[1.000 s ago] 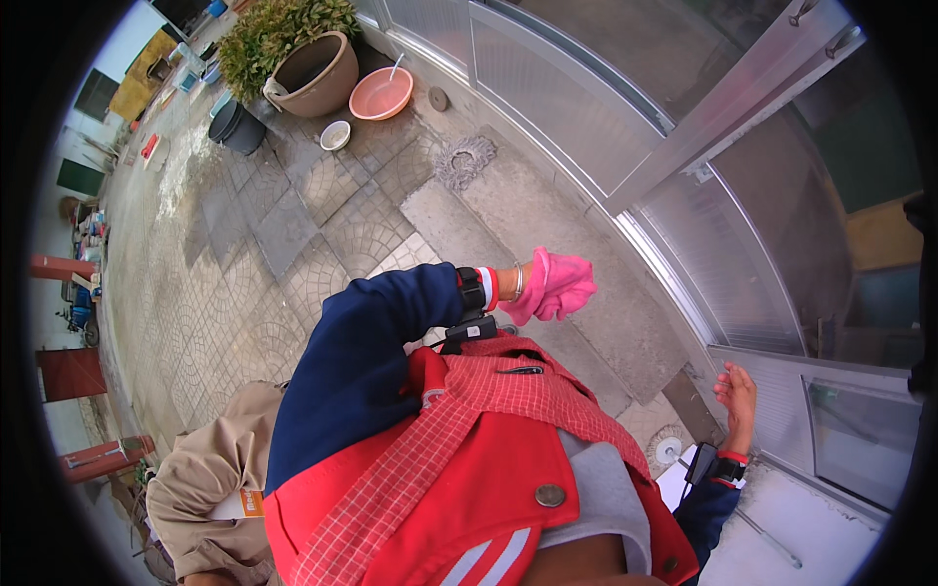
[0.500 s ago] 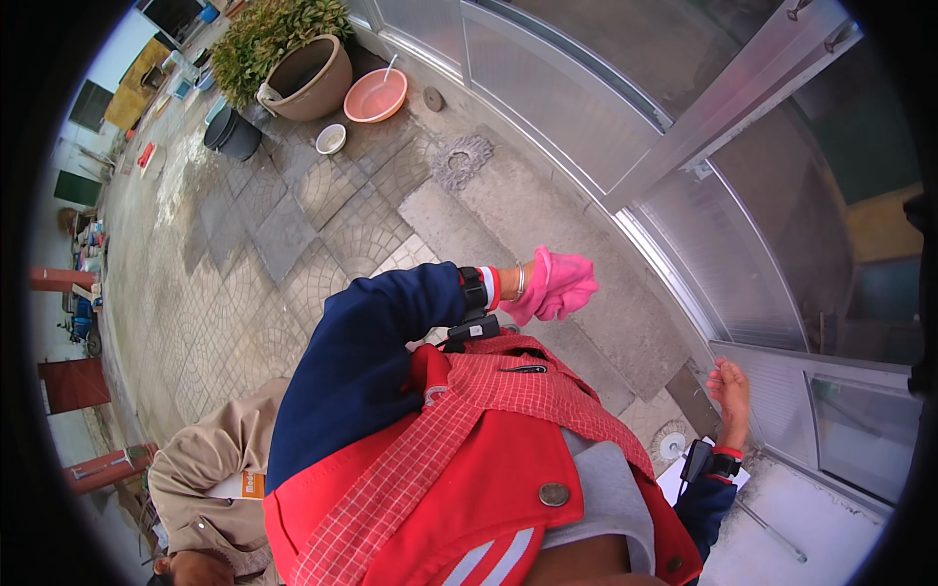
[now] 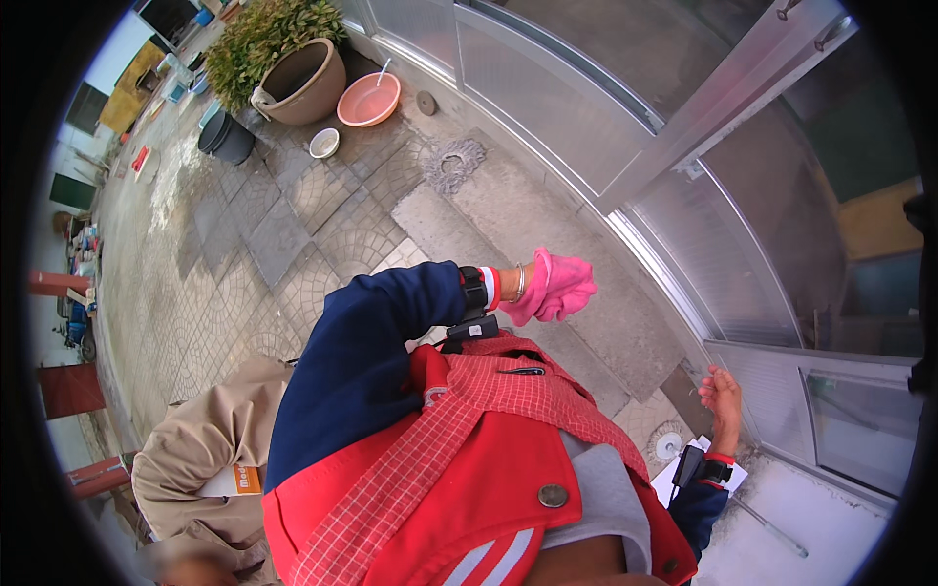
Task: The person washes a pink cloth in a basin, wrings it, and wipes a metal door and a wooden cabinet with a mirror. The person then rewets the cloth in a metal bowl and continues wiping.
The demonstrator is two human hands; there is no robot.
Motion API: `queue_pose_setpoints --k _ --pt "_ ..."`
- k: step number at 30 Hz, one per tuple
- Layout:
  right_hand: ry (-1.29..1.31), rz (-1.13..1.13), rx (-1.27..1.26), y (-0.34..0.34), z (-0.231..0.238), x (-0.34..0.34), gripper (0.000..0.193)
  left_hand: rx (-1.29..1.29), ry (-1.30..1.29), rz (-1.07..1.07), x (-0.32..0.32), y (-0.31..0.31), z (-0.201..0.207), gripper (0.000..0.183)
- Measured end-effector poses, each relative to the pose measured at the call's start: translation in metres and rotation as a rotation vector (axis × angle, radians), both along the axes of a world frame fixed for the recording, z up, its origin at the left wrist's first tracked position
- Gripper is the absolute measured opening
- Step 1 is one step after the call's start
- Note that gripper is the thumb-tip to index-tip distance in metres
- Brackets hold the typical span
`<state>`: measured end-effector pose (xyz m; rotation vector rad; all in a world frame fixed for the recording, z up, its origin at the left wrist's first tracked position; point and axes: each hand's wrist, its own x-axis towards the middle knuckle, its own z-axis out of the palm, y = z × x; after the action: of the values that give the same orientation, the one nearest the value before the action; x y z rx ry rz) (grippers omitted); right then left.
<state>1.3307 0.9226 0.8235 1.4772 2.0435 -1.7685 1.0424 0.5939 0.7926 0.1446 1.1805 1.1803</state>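
My left hand reaches across my front at the middle, with a silver bangle and a black strap at the wrist. A bunched pink cloth covers most of its fingers, and the hand is closed on it. The cloth hangs over grey stone steps. Out to the right, my right hand is raised beside the lower part of the glazed door panels. Its fingers are loosely bent and a little apart, with nothing visible in them. A black device is strapped to each wrist.
At the lower left, close to my left arm, is a person in a tan jacket. A grey mop head lies on the steps. Farther off stand a pink basin, a large plant pot, a white bowl and dark buckets.
My right hand has shifted slightly left and down, its fingers bent a bit more. The person in tan has shifted lower, with the head now blurred. My left hand keeps the pink cloth.
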Motion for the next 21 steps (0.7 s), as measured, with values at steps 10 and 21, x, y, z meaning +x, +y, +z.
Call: queue_pose_setpoints --k 10,21 --pt "0.012 -0.032 -0.012 -0.001 -0.007 0.013 0.029 0.037 -0.004 -0.037 0.002 0.005 0.003 0.038" --pt "0.028 -0.028 -0.014 0.0 -0.012 0.019 0.029 -0.005 -0.256 0.164 0.002 0.004 0.031 0.035"
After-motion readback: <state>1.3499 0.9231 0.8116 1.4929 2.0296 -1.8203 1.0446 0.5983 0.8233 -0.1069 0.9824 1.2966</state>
